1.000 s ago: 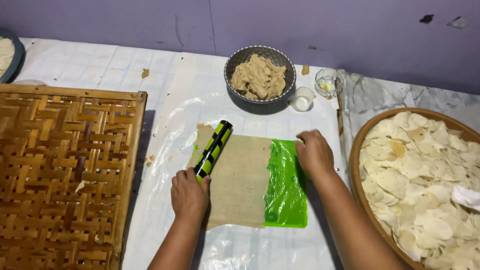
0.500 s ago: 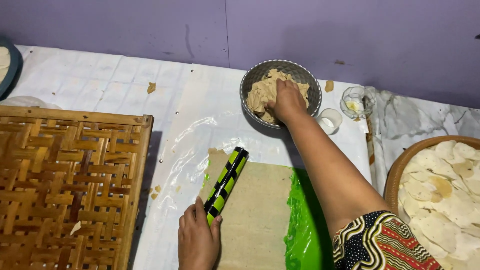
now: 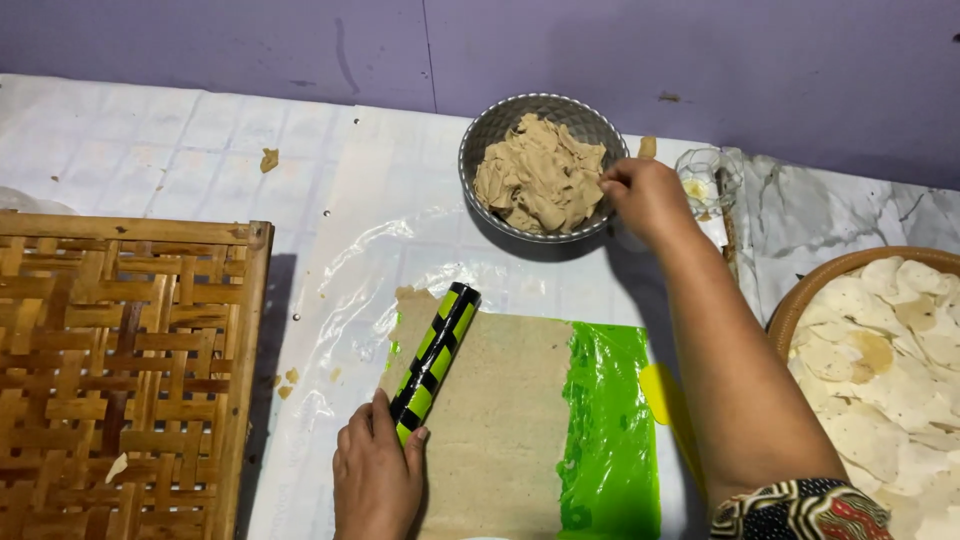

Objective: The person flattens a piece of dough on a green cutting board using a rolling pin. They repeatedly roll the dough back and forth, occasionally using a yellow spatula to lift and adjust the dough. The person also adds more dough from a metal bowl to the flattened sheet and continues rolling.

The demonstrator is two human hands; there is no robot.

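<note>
Head view: a flat dough sheet (image 3: 495, 420) on green plastic (image 3: 610, 430) lies beside the left hand (image 3: 375, 480), whose fingers clench the stiff, light roller (image 3: 435, 350). Right hand (image 3: 648, 198) fingers pinch soft, probably tearable dough (image 3: 540, 180) at the bowl (image 3: 480, 140) rim.

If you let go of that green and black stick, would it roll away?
Probably a little. The green and black roller looks round and smooth, so a push across it would likely send it rolling. It lies on the flat dough sheet, which seems soft and may slow it. The left hand grips its near end, steadying it.
</note>
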